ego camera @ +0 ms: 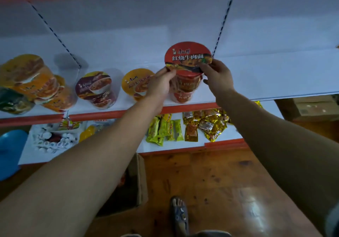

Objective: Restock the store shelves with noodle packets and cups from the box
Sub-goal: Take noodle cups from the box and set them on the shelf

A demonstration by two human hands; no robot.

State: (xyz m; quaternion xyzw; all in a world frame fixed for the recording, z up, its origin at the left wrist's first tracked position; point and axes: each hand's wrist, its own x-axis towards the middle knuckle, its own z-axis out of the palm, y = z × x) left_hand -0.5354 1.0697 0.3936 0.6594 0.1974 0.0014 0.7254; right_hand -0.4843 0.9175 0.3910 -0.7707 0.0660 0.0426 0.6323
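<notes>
A red noodle cup point(188, 58) with a red and black lid sits on top of another red cup point(183, 95) on the white shelf point(256, 82). My left hand point(162, 84) grips the top cup's left rim, and my right hand point(217, 77) grips its right rim. To the left on the same shelf stand an orange-lidded cup point(136, 81), a stack of maroon cups point(95, 88) and a leaning pile of orange cups point(33, 78). An open cardboard box point(141, 179) is on the floor under my left forearm, its contents mostly hidden.
The lower shelf holds yellow-green snack packets point(165, 130), gold and red packets point(207, 124) and small white items point(53, 139). A blue object point(11, 150) is at the far left. Brown cartons point(315, 108) stand at the right. My foot point(178, 216) is on the wooden floor.
</notes>
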